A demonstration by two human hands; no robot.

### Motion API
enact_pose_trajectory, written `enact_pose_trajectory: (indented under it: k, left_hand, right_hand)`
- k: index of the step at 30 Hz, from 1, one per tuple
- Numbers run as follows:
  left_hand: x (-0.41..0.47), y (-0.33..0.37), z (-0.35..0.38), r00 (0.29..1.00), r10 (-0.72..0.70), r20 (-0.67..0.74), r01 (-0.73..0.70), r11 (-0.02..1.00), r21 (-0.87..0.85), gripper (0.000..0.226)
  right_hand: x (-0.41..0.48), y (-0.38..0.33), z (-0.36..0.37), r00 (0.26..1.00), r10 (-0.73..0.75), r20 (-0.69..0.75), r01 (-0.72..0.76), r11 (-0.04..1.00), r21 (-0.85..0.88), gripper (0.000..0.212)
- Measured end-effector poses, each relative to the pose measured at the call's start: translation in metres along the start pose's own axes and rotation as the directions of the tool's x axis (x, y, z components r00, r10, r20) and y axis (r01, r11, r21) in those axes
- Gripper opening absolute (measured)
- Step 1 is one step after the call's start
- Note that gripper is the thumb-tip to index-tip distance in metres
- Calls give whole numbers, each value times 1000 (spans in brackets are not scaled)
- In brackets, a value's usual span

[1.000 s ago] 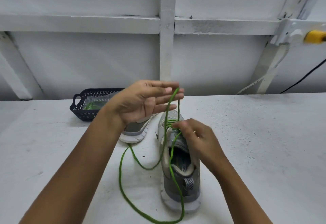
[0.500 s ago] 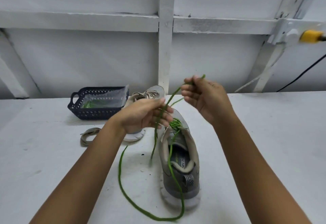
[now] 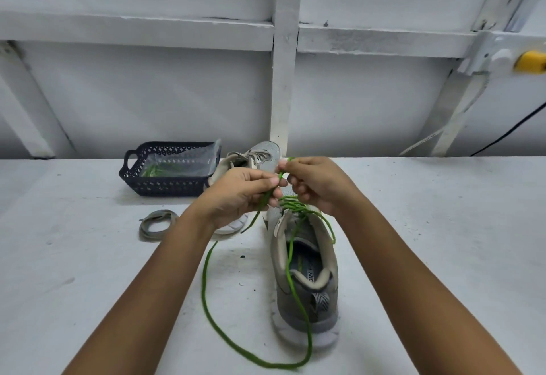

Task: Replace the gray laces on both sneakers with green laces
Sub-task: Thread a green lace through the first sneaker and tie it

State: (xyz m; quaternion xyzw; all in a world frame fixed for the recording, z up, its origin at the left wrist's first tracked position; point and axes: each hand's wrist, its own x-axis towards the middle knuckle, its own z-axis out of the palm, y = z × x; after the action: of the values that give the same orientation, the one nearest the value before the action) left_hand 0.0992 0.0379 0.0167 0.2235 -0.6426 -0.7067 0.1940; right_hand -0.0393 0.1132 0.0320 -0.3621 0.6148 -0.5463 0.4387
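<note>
1. Green round cord lace was threaded through the front eyelets of the near grey mesh sneaker, which stood on the white counter with its heel toward the camera. One long slack length looped out to the left, lay across the counter, passed behind the heel and ran back up over the shoe's opening.
2. Above the toe end, the left hand had its fingers curled, its grip pinching the lace between thumb and forefinger, and a loose tail hung below it.
3. Just beside it, the right hand held a thumb-and-fingertip grip on the lace slightly farther along, with a short end poking out above. Whether both hands held one strand or two could not be told.
4. By its looks the lace was light, soft and limp. It would buckle if pushed from far back, so the best hold was probably close behind the tip. The slack loop could snag on the heel.
5. The sneaker looked light enough to slide when the lace was pulled, so it likely needed steadying.
6. Farther off, partly hidden behind the left hand, a second grey sneaker seemed to carry a pale lace.
7. A flat grey lace lay coiled on the counter at left.
8. Beyond it a dark blue perforated plastic basket held a clear bag with something green inside.
</note>
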Motion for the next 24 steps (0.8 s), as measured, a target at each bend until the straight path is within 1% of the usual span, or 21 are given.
enact_pose_trajectory:
  k: [2,5,11,14,15,16,17,18,19,20,21,22,24]
  left_hand:
    - [-2,-2,-1,1000,-17,10,17,1000,25,14]
    - [-7,-5,-5,999,-43,16,42,997,65,13]
    - [-14,-11,-8,996,-88,26,84,986,146,14]
    - [-13,-16,-6,997,-68,-32,72,989,127,13]
    - [-13,-18,-5,996,-58,-65,66,989,134,13]
    - [-11,-20,-5,994,-45,-102,60,988,146,12]
    - [-10,-22,-4,990,-34,-136,55,987,154,12]
    - [-9,-25,-3,986,-25,-165,50,987,151,12]
    - [-9,-27,-2,982,-20,-188,47,989,142,12]
    - [-8,-31,-1,978,-17,-210,46,990,133,12]
    - [-7,-34,1,972,-15,-234,45,991,122,12]
    - [-6,-37,2,965,-14,-260,44,993,111,13]
    - [-3,-43,6,950,-8,-313,39,995,92,15]
  right_hand:
    - [3,-5,-5,996,-50,-79,51,998,20,22]
    - [6,-9,-14,987,-90,-134,94,995,24,23]
    - [14,-1,-24,973,-80,-215,109,986,129,22]
    - [14,7,-24,981,-48,-189,68,993,101,23]
    - [13,8,-23,985,-20,-173,28,998,50,25]
    - [12,9,-22,986,10,-165,-19,998,-54,29]
    - [10,12,-22,985,24,-168,-61,975,-216,33]
    - [9,16,-21,985,19,-172,-89,907,-411,38]
    - [8,21,-20,987,0,-164,-98,801,-590,44]
    - [6,27,-18,990,-14,-143,-93,692,-716,49]
    - [4,33,-16,992,-15,-124,-87,623,-777,51]
    - [3,37,-13,994,0,-113,-89,609,-788,51]
    - [2,43,-11,993,32,-117,-109,655,-748,45]
